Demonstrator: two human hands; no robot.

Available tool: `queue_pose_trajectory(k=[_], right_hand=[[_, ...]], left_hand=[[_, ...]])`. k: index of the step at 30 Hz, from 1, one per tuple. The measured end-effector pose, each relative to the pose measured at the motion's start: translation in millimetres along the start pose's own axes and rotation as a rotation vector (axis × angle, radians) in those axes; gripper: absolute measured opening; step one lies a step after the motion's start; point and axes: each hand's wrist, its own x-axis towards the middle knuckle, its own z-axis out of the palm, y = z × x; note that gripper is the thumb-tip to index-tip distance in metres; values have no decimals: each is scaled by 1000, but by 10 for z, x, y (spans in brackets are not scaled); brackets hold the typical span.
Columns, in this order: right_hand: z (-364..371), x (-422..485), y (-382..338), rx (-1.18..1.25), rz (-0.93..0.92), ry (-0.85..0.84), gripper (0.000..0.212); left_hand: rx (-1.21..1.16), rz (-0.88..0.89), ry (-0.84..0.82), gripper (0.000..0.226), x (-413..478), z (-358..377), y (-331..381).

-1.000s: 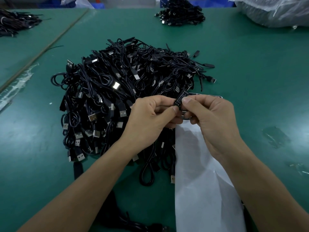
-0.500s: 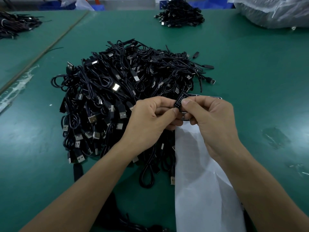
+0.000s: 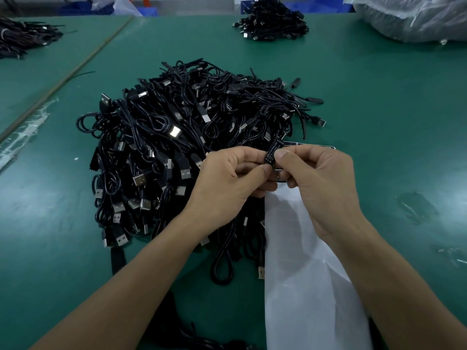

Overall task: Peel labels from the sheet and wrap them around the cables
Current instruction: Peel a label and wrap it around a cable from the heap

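- Pinching a small black label (image 3: pixel 272 153) between them, both hands meet over the near right edge of the big heap of cables (image 3: pixel 177 137) — the label stands tilted, its top leaning away to the right, and its white print reads LED CONTROLLER
- The left hand (image 3: pixel 227 178) has its fingers curled inward, and its thumb tip presses on the label's lower end from the left
- The right hand (image 3: pixel 321 180) grips the label from the right, with a fingertip laid on its middle and the other fingers folded underneath
- I cannot tell whether a cable runs through the label, because the fingers cover whatever lies below it
- The sheet (image 3: pixel 303 286) is a long white strip lying on the table (image 3: pixel 391 109) just right of the heap; it runs from under the hands back toward the person and passes beneath the right forearm
- Its far end shows past the right knuckles, where a short row of black labels on the sheet (image 3: pixel 318 147) can be seen
- The heap itself is a tangle of thin black leads with silver USB plugs, spread to the left of the hands and beyond them; the left forearm crosses its near edge
- Farther back on the green surface sits a smaller cable heap (image 3: pixel 273 21), well apart from the big one
- A clear plastic bag (image 3: pixel 417 18) fills the far right corner
- Another dark bundle of cables (image 3: pixel 22 36) lies at the far left — beyond a seam in the tabletop
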Motion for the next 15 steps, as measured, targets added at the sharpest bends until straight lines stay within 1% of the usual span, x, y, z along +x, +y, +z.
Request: queue_pose_trajectory(k=[15], right_hand=[[3,1,-6,-10,-24,-2,19]], left_hand=[[30,0,0,12,-2,-3,6]])
